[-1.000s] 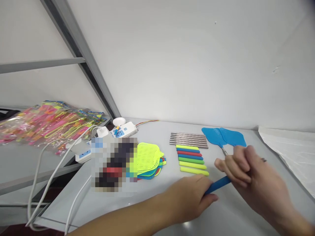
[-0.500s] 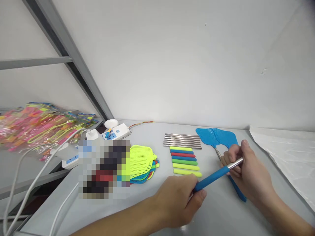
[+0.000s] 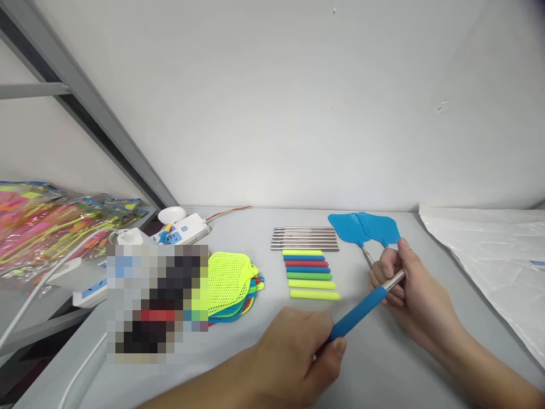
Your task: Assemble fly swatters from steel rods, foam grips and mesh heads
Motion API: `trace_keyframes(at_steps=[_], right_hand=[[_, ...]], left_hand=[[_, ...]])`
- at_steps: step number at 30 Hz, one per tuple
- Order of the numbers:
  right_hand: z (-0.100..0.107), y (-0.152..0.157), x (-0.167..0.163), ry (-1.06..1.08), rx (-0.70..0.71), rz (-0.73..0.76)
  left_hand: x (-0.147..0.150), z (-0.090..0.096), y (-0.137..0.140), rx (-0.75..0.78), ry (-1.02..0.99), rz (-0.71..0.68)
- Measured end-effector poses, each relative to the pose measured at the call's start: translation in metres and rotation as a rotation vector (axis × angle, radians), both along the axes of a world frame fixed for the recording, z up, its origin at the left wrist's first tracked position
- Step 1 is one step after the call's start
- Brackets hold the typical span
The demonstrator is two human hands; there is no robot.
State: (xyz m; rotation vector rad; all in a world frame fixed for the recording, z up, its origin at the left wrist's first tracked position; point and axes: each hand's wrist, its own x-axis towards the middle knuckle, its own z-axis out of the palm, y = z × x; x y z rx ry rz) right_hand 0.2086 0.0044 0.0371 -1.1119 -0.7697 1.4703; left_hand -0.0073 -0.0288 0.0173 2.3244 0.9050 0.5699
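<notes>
My left hand (image 3: 298,355) is closed around the lower part of a blue handle (image 3: 360,311). Out of the handle's upper end comes a short stretch of silver metal rod (image 3: 395,279), pinched in the fingers of my right hand (image 3: 413,289). Past my right hand lie two blue fly swatters (image 3: 348,227), heads overlapping, partly hidden by that hand. In the middle of the table is a row of metal rods (image 3: 304,238). Nearer to me several coloured handles (image 3: 310,276) lie side by side. A stack of perforated swatter heads (image 3: 227,275), yellow-green on top, lies left of them.
White power strips (image 3: 187,228) with plugs and cables are on the left of the table. Next to them, part of the picture is blurred into blocks. Packaged colourful items (image 3: 55,227) lie beyond a metal frame (image 3: 97,119). White plastic sheeting (image 3: 481,250) covers the right side.
The view has turned slightly to the right, so the table things appear further left. Both hands keep their hold on the blue handle and its rod.
</notes>
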Motion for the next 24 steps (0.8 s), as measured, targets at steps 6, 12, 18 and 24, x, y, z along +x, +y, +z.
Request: trace_keyframes(at_steps=[6,12,18,24], right_hand=[[0.000,-0.002,-0.004,0.074,-0.087,0.015],[-0.005,-0.003,-0.007,0.128,-0.121,0.028],[-0.009,-0.006,-0.012,0.205,-0.156,-0.085],[-0.008,-0.010,-0.018,0.240,-0.191,-0.180]], left_hand=[[-0.002,-0.007,0.001,0.008,-0.056,-0.118],[-0.003,0.001,0.001,-0.078,-0.133,-0.199],[-0.004,0.009,0.004,-0.236,-0.195,-0.199],[-0.005,0.010,0.003,-0.377,-0.242,-0.134]])
